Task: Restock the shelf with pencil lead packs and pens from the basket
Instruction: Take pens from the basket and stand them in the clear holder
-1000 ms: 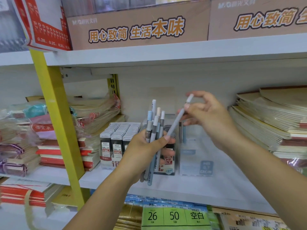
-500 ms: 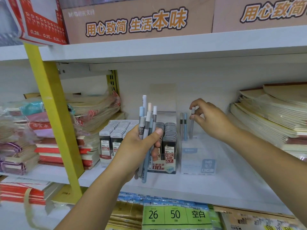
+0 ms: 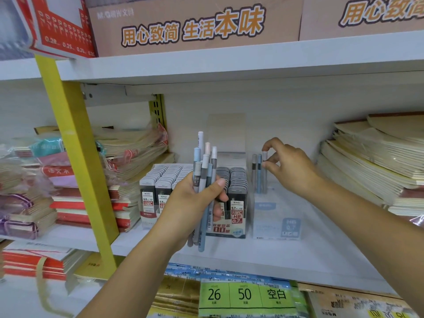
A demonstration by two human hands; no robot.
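Where the left hand [image 3: 190, 203] wraps the pens [image 3: 203, 171], cannot see the mid barrels; counted about five, exact number unclear. Found them gripped in a curled fist in front of the lead packs [image 3: 237, 189], long axes near upright, capped ends up, tips poking out below the fist. Read "HB 0.7" on one grey barrel; noted barcode strips on two others. Found the right hand [image 3: 291, 166] pinching the top of one grey pen [image 3: 264, 173] between thumb and forefinger, other fingers loosely curled. Noted that pen standing upright in a clear holder [image 3: 275, 221] on the shelf [image 3: 309, 255], just beside two more upright pens; cannot tell whether its tip touches the holder floor. Read "HB 0.7" on the holder's pale blue front label; smaller print too blurred. Read "0.5" on the left packs, "0.7 HB" and "100" on the right ones. Read "M&G" and "用心致简 生活本味" on the carton [image 3: 195, 26] above; second carton cut off at the right edge. Read "26", "50", "空白" on the green tag [image 3: 244, 294] below. Noted notebook stacks [image 3: 371, 161] at right, partly cropped; left stacks blurred under plastic wrap.
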